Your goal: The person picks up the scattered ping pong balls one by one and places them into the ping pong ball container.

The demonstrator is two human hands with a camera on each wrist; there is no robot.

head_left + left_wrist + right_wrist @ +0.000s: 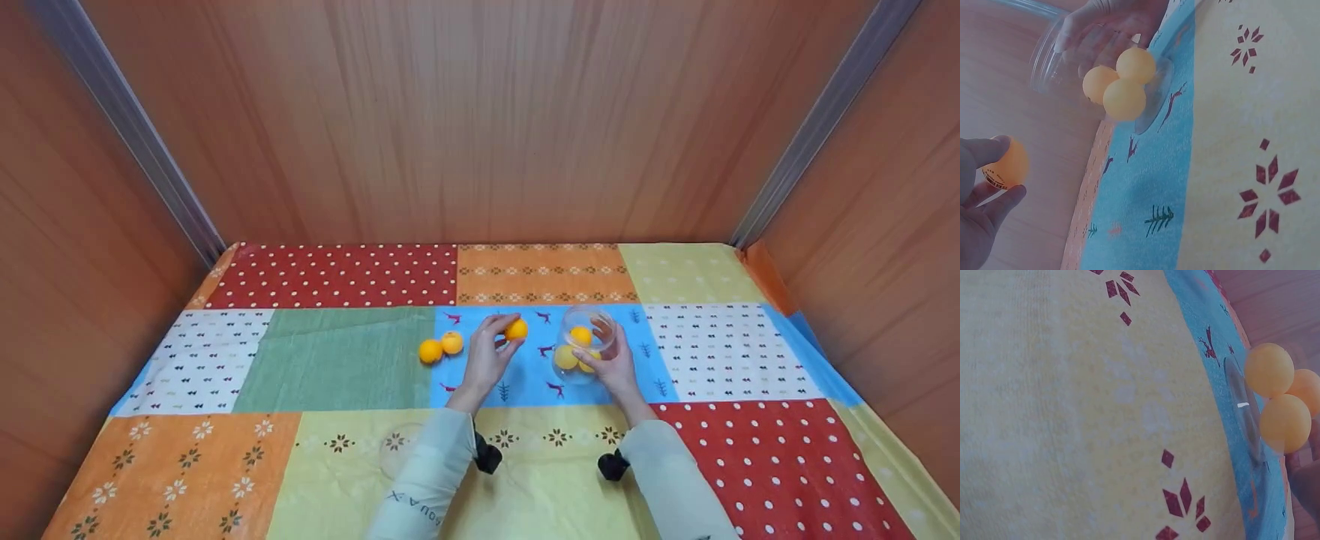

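Note:
My left hand (486, 361) pinches an orange ping-pong ball (516, 329) between thumb and fingertips. Printed marks show on this ball in the left wrist view. To its right, my right hand (619, 367) grips a clear jar (576, 376) round its side. Inside the jar lie three ping-pong balls (1124, 99), bunched near its base. The jar's mouth is uncovered, and the held ball is a short way left of it. Two more orange balls, a left one (430, 351) and a right one (452, 343), rest side by side on the cloth left of my left hand.
A clear round lid (394, 441) lies on the yellow patch, partly behind my left sleeve. The patchwork tablecloth (345, 360) covers the table. Wood-grain panels (480, 120) rise at the back and both sides.

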